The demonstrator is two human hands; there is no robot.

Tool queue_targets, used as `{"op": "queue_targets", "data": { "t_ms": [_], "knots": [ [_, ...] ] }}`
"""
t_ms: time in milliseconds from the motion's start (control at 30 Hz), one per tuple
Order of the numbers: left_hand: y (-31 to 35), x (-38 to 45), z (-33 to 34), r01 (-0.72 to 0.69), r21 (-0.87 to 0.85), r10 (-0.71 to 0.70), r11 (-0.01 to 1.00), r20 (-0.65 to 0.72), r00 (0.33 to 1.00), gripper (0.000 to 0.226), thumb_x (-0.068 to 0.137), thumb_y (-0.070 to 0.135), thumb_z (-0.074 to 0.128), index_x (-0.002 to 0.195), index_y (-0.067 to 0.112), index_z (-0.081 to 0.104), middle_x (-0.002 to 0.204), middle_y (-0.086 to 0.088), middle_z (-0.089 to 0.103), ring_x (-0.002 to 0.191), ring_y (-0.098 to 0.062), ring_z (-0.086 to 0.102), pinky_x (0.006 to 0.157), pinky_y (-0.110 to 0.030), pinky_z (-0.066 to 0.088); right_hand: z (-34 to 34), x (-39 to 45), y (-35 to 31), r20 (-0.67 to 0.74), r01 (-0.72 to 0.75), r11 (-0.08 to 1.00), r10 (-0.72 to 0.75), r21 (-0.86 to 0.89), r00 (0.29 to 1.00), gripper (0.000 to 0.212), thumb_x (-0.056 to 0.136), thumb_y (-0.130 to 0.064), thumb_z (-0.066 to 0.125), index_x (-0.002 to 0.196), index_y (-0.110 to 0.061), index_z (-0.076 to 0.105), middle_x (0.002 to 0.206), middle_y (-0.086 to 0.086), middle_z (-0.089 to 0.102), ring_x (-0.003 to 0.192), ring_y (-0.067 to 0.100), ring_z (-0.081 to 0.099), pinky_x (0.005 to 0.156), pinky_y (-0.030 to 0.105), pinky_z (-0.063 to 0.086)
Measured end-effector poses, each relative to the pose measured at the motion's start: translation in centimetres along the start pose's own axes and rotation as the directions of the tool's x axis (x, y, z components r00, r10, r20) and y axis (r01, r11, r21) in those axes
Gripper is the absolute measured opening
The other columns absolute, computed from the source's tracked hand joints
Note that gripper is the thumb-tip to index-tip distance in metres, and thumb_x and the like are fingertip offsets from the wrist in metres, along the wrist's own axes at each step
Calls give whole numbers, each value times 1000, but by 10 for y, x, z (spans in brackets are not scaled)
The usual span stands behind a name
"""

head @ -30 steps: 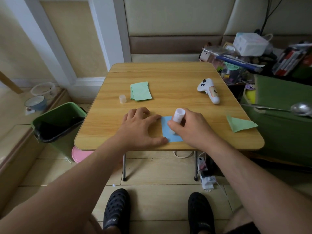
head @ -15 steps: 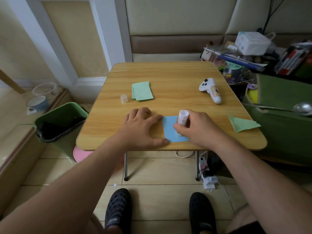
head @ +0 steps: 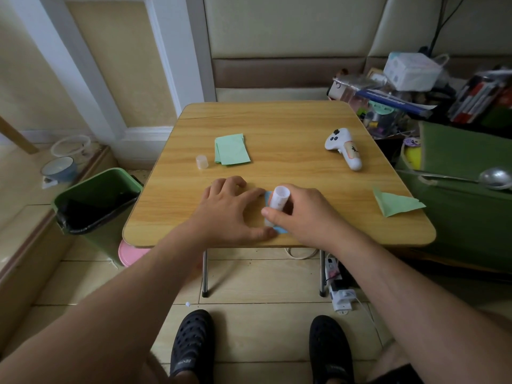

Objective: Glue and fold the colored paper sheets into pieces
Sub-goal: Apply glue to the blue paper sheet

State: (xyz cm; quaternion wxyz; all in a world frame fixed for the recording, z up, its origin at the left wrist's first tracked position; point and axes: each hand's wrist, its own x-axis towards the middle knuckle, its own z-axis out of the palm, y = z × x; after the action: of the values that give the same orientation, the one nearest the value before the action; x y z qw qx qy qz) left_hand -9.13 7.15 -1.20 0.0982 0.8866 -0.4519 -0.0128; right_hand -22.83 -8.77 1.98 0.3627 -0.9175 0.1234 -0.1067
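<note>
Our right hand [head: 304, 214] grips glue stick [head: 278, 202], fingers curled round it; long axis near upright, top tilted away from us, tip down on blue paper [head: 279, 230]. Paper mostly hidden beneath both hands. Our left hand [head: 230, 209] spread flat, pressing table [head: 277, 126] just left of stick.

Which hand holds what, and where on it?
Right hand grips the glue stick round its lower barrel. Left hand holds nothing; it rests by the blue paper.
</note>
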Motion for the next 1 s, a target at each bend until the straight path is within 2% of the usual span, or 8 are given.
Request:
{"op": "queue_targets", "data": {
  "t_ms": [100, 233, 467, 567, 733, 833, 933, 1000],
  "knots": [
    [0, 0, 0, 2, 1, -2, 1000, 9, 1000, 102, 61, 102, 37, 150, 52, 35, 148, 4, 33, 140, -26, 23, 116, -47, 25, -4, 0, 0, 22, -11, 998, 12, -64, 1000, 28, 93, -42, 72, 77, -39, 50, 68, -12, 57, 60, 0, 51, 53, 17, 35],
    [-1, 1, -1, 3, 0, -3, 1000, 30, 1000, 104, 61, 103, 34, 152, 52, 32, 149, 4, 31, 141, -25, 22, 118, -47, 23, -19, -2, 7, -6, -71, 990, 71, -123, 997, 21, 90, -42, 70, 86, -23, 61, 76, -4, 66, 70, 15, 59, 62, 33, 46],
    [-1, 1, -3, -3, -7, 3, 1000, 44, 999, 104, 63, 103, 35, 153, 51, 30, 149, 4, 30, 143, -26, 20, 119, -49, 22, -34, -1, 17, -23, -133, 975, 131, -179, 991, 23, 90, -37, 66, 89, -15, 60, 79, 0, 67, 76, 22, 62, 64, 36, 48],
    [-2, 1, -3, -4, -8, 4, 1000, 55, 998, 104, 63, 103, 34, 153, 51, 29, 151, 4, 29, 143, -25, 19, 119, -49, 21, -38, 4, 23, -58, -180, 976, 174, -127, 983, 20, 89, -36, 67, 85, -18, 59, 79, -2, 65, 73, 18, 59, 60, 33, 42],
    [-1, 1, -3, 7, -11, -6, 1000, 53, 999, 105, 61, 103, 34, 153, 52, 29, 151, 4, 29, 143, -26, 20, 119, -48, 20, -33, 13, 25, -144, -170, 985, 166, -14, 976, 19, 91, -41, 68, 89, -22, 64, 82, -8, 70, 78, 12, 64, 69, 32, 50],
    [-1, 1, -2, 6, -9, -6, 1000, 45, 999, 105, 61, 103, 35, 152, 52, 30, 150, 4, 30, 142, -26, 21, 119, -48, 21, -29, 14, 29, -115, -149, 988, 144, -30, 983, 20, 93, -44, 69, 92, -25, 64, 86, -9, 70, 81, 11, 64, 70, 32, 49],
    [-1, 1, -1, 7, -13, -6, 1000, 36, 999, 104, 61, 103, 36, 152, 52, 30, 149, 5, 30, 142, -26, 21, 119, -47, 21, -30, 11, 31, -75, -156, 987, 152, -47, 985, 21, 91, -45, 68, 90, -24, 64, 86, -6, 70, 82, 17, 65, 75, 38, 53],
    [-1, 1, -1, 6, -18, -5, 1000, 38, 999, 103, 62, 103, 37, 151, 53, 31, 149, 5, 30, 142, -25, 20, 119, -47, 20, -32, 6, 29, -49, -174, 984, 172, -46, 984, 21, 90, -43, 69, 91, -22, 64, 87, -3, 70, 83, 20, 65, 72, 37, 52]
  ]
}}
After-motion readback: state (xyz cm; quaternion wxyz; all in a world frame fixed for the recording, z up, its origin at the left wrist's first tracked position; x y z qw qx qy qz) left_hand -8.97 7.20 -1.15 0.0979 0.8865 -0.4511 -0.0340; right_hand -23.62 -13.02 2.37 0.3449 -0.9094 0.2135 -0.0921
